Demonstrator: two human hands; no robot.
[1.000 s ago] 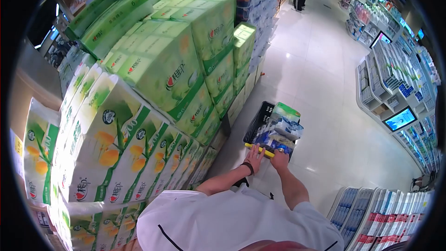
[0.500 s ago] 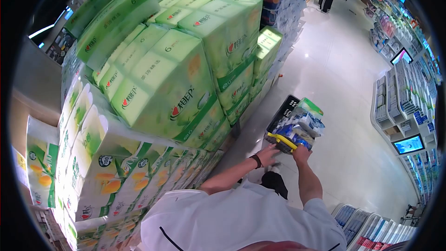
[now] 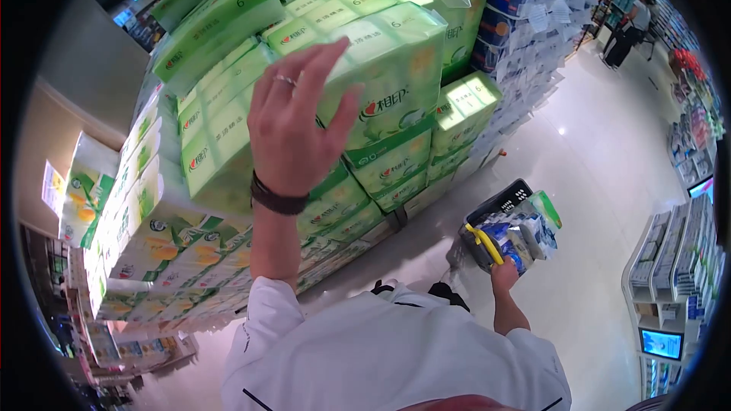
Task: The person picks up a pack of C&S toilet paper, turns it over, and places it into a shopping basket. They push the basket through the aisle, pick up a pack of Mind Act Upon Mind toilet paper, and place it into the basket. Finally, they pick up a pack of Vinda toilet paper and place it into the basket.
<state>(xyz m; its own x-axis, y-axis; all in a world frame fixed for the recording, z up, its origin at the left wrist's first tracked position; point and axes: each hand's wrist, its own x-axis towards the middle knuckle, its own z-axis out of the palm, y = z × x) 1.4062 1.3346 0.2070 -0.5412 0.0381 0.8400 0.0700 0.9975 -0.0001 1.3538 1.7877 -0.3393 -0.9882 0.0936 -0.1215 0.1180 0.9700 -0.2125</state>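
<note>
My left hand [image 3: 297, 125], with a ring and a dark wristband, is raised in front of the stacked green tissue packs [image 3: 392, 68]. Its fingers are apart and nothing is in them; whether the fingertips touch a pack is unclear. Low on the right, my right hand [image 3: 503, 274] is wrapped round the yellow handle [image 3: 485, 243] of a black basket [image 3: 509, 196]. Blue-and-white packages [image 3: 537, 234] and a green pack [image 3: 547, 209] fill that basket.
White packs with yellow pictures [image 3: 194, 251] are stacked at the left. Blue packs [image 3: 506, 11] rise beyond the green ones. Shelves [image 3: 670, 259] with a screen [image 3: 661, 344] line the right. A person [image 3: 630, 29] stands far up the aisle.
My left hand has left the area by the basket handle and risen to the green packs. The view has turned left, so the basket and aisle appear further right. My right hand still holds the handle.
</note>
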